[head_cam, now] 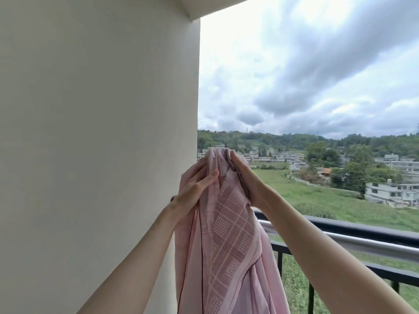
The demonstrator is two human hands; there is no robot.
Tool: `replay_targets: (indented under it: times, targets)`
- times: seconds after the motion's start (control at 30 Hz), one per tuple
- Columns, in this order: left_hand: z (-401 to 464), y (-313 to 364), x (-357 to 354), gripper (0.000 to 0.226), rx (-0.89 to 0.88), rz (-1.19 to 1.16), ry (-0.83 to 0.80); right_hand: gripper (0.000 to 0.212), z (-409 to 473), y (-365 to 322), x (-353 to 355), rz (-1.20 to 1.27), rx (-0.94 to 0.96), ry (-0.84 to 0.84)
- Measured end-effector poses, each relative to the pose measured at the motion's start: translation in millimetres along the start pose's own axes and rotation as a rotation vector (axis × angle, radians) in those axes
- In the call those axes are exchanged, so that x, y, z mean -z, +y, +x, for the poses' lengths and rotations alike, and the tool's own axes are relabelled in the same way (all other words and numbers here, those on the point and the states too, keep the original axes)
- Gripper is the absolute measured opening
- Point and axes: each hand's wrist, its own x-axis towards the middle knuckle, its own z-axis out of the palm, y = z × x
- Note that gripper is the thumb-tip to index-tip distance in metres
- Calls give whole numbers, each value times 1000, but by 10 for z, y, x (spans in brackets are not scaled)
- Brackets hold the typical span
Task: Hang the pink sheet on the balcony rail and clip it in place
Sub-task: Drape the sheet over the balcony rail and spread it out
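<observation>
two hands grip pink sheet (226,234) bunched overhead, fingertips buried, rail (362,234) partly hidden

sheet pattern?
Sheet: pink, with a lighter grid of lines and dotted squares on one panel; plain elsewhere. Head view.

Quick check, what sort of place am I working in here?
Most likely an upper-floor apartment balcony: a dark rail runs along the open edge, a plain wall stands left, and houses and fields lie below.
</observation>
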Motion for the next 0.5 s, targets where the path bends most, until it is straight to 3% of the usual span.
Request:
replay_targets:
  times: [0.1,0.33,0.5]
  targets:
    - [26,-185,150,51,-2,-83,11,58,151,136,-44,-14,-27,7]
    - [285,-437,362,52,38,-106,-119,68,313,233,-53,-48,-77,103]
    - [388,-397,128,56,26,40,-275,46,35,110,259,-80,-169,215]
